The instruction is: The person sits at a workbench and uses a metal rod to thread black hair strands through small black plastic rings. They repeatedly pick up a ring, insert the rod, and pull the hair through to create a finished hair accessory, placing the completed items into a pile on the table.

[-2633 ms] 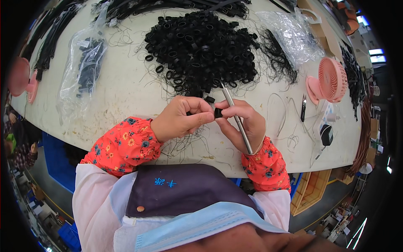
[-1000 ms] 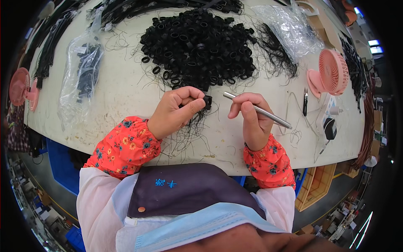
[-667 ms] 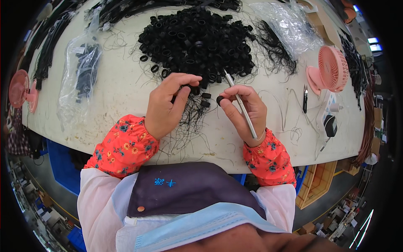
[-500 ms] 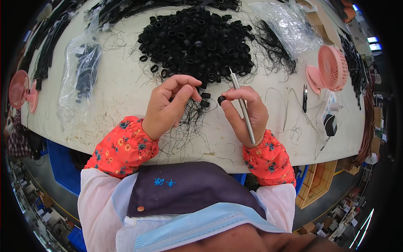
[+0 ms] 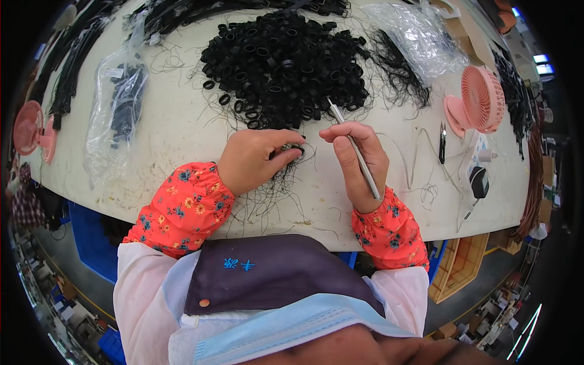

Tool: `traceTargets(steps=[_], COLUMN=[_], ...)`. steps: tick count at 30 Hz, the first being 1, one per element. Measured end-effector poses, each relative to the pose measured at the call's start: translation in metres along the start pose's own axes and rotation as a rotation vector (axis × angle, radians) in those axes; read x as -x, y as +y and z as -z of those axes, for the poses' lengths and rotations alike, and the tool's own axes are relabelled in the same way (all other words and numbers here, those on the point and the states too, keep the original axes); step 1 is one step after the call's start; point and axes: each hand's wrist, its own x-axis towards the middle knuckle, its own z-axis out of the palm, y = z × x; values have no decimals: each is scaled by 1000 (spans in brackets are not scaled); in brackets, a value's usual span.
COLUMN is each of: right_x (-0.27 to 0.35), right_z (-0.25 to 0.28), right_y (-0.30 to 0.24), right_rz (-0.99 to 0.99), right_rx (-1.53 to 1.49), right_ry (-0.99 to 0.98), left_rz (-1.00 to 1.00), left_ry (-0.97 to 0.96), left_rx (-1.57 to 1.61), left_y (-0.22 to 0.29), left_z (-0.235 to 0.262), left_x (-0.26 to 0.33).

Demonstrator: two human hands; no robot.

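My left hand is over the tabletop just below the pile of black loops. Its thumb and forefinger pinch a small black loop, mostly covered by the fingers. To the right, my right hand holds a slim silver pen-shaped metal tool across its palm. The tool slants up and left, its thin tip at the pile's lower edge. No loop shows at the right fingertips. Loose black threads lie under and below my left hand.
A clear plastic bag with dark pieces lies at left. Pink fans stand at both sides. Thread snips and a power strip are at right. Black straps line the far edge, beside more clear plastic.
My left hand has moved right and closed on a black loop. The loop that was at my right fingertips no longer shows there. My right hand has shifted slightly, still with the tool.
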Motion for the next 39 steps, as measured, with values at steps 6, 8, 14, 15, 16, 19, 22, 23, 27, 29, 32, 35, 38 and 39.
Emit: traceTargets(steps=[6,8,14,15,16,19,22,23,27,29,32,35,38,39], right_x=[2,0,-6,-5,-4,-4,-3,-2,0,2,0,-4,-5,-5], right_z=[-1,1,-7,-7,-8,-12,-13,-13,-11,-8,-1,0,-1,-1], right_y=[1,1,3,5,6,6,4,3,1,0,1,3,2,2], right_rz=[-20,79,381,395,409,423,428,429,336,228,142,161,184,190], right_rx=[-27,83,171,173,175,164,151,151,79,39,150,205,240,250], right_ry=[-10,-61,-165,-177,-188,-163,-160,-162,-140,-72,-25,-25,-51,-61], left_rz=[47,239,516,515,513,524,524,527,551,540,500,505,521,521], left_ry=[-36,-144,-415,-439,-463,-462,-503,-510,-448,-323,-78,87,118,117], left_rx=[94,478,1238,1262,1287,1296,1312,1329,1373,1359,1379,1499,1465,1432], left_y=[-5,0,5,5,5,2,1,2,10,12,3,-8,-12,-10], left_z=[-6,2,12,11,11,8,9,9,5,6,13,22,22,19], left_x=[1,-1,1,1,1,3,3,4,5,4,0,-3,-2,-3])
